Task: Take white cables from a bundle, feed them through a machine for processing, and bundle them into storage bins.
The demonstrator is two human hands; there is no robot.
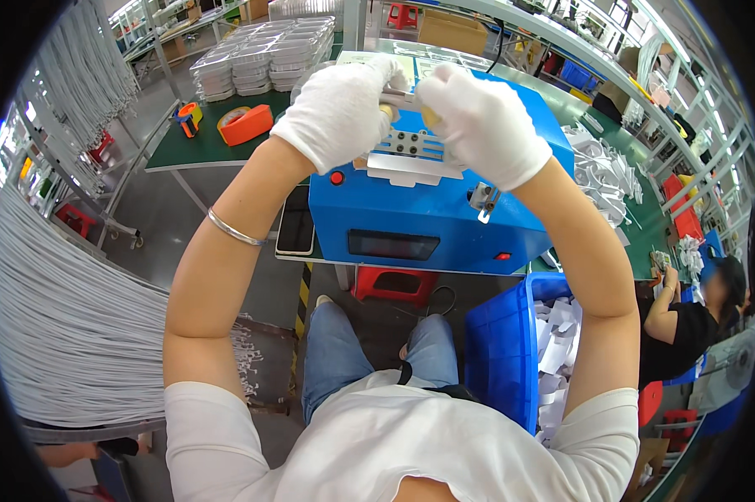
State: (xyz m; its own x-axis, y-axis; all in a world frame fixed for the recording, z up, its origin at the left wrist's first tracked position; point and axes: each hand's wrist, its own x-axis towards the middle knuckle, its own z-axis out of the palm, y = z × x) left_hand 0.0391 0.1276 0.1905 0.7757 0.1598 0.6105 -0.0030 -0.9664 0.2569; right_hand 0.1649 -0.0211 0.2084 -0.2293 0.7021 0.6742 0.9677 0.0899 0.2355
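Observation:
Both my hands wear white cloth gloves and reach over a blue benchtop machine (444,219). My left hand (340,109) is closed at the left of the metal fixture (409,144) on top of it. My right hand (482,125) is closed at the fixture's right side. Whatever the fingertips pinch is too small and covered to name. A white folded piece (411,169) sits at the front of the fixture, below the hands. The machine's front carries a dark screen (392,245), a red button (337,178) and a red switch (502,257).
Stacked clear plastic trays (264,54) and orange tape dispensers (245,125) stand on the green table. White scraps (599,171) lie at right; a blue bin (499,351) holds more. A phone (296,222) lies left of the machine. Grey cables (68,318) hang left. A co-worker (687,326) sits right.

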